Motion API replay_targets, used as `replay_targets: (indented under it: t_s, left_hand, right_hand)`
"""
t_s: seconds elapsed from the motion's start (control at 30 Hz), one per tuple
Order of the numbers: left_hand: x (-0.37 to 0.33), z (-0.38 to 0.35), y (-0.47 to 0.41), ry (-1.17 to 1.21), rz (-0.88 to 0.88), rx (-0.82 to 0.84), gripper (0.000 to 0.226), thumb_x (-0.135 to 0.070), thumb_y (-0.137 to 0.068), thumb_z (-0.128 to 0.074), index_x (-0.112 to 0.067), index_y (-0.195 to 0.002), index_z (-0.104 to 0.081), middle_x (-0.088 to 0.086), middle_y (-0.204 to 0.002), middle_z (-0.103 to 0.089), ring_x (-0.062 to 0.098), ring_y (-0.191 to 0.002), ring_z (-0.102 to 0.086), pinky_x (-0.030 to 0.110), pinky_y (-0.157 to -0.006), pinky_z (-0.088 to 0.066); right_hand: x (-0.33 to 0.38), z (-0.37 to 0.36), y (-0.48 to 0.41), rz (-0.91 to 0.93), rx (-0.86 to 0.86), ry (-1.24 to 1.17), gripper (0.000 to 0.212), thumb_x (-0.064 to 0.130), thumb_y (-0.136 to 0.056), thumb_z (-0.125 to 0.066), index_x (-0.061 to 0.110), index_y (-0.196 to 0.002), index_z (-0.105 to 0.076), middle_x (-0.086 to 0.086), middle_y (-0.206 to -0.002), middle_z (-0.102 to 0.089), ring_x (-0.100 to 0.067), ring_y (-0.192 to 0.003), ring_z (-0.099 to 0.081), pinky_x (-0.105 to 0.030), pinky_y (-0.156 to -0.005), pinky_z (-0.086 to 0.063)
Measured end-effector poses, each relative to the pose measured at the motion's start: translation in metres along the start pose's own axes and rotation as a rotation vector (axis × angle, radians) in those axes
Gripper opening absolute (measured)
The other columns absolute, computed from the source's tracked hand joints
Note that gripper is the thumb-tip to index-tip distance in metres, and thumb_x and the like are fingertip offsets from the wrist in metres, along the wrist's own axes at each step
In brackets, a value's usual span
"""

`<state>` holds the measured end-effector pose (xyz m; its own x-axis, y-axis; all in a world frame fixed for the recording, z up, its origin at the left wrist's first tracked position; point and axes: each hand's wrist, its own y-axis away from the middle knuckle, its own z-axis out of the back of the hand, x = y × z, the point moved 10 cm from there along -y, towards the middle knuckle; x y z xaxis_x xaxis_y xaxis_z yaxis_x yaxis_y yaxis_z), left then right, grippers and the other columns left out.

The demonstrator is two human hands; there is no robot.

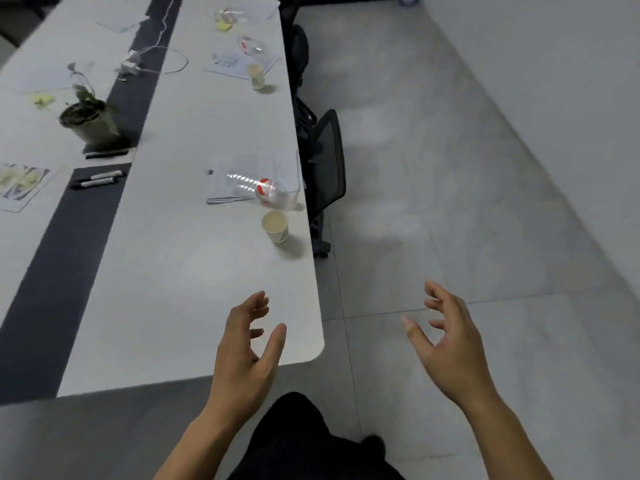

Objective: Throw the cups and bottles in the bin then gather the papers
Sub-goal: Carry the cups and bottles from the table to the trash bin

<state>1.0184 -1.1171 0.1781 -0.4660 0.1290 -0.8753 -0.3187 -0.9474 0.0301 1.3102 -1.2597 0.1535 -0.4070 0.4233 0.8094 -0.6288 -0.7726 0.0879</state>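
Hands came first in view: the left hand [247,344] hovered over the near corner of the worktop [194,271], the right hand [450,341] over the floor beside it, both spread wide and holding nothing, probably readied for a grab. Further along the edge a paper cup [276,226] stood upright, just beside a clear bottle [259,190] lying on its side across papers [249,168]. Another cup [256,76] and bottle [250,46] waited well beyond. No bin showed.

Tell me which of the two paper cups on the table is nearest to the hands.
The nearer paper cup, standing upright by the table edge just before the lying bottle. The farther paper cup stands much further along, beside a sheet of paper.
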Motion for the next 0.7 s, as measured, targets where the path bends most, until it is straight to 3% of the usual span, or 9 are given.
replay_targets:
  t_s: [0.13,0.23,0.4,0.6,0.7]
  left_hand:
    - [0.024,0.002,-0.053,0.037,0.101,-0.131,0.05,-0.025,-0.092,-0.065,-0.03,-0.137,-0.044,-0.019,-0.13,-0.054,-0.002,-0.119,-0.052,0.029,-0.091,-0.051]
    - [0.049,-0.009,-0.102,0.042,0.149,-0.116,0.053,-0.024,-0.092,-0.065,-0.03,-0.139,-0.042,-0.019,-0.132,-0.052,-0.005,-0.119,-0.051,0.031,-0.094,-0.051]
    - [0.077,-0.021,-0.188,-0.022,0.174,-0.07,0.062,-0.027,-0.09,-0.067,-0.026,-0.145,-0.037,-0.014,-0.136,-0.047,-0.008,-0.12,-0.047,0.022,-0.093,-0.047]
    - [0.129,-0.046,-0.264,0.069,0.364,-0.087,0.079,-0.042,-0.086,-0.07,-0.025,-0.15,-0.028,-0.008,-0.148,-0.035,0.008,-0.131,-0.043,0.038,-0.104,-0.046]
    - [0.143,-0.067,-0.284,-0.04,0.379,-0.091,0.093,-0.05,-0.081,-0.073,-0.024,-0.153,-0.02,-0.006,-0.154,-0.026,0.012,-0.141,-0.03,0.029,-0.107,-0.035]
  right_hand:
    - [0.017,-0.034,-0.089,0.044,0.116,0.043,0.062,0.04,-0.089,-0.068,0.039,-0.144,-0.039,0.017,-0.129,-0.048,-0.004,-0.113,-0.053,-0.022,-0.087,-0.046]
    - [0.024,-0.077,-0.144,0.027,0.191,0.087,0.061,0.04,-0.09,-0.067,0.041,-0.143,-0.037,0.017,-0.127,-0.046,-0.007,-0.11,-0.052,-0.015,-0.079,-0.042]
    - [0.053,-0.149,-0.22,0.084,0.352,0.163,0.061,0.04,-0.092,-0.064,0.044,-0.145,-0.034,0.027,-0.121,-0.042,0.002,-0.111,-0.048,-0.024,-0.091,-0.044]
    - [0.078,-0.219,-0.304,0.187,0.513,0.248,0.064,0.038,-0.091,-0.065,0.032,-0.148,-0.036,0.016,-0.134,-0.044,0.001,-0.12,-0.046,-0.031,-0.102,-0.046]
    - [0.088,-0.259,-0.343,0.279,0.624,0.291,0.065,0.037,-0.092,-0.065,0.029,-0.149,-0.036,0.011,-0.14,-0.043,-0.002,-0.123,-0.046,-0.032,-0.105,-0.045]
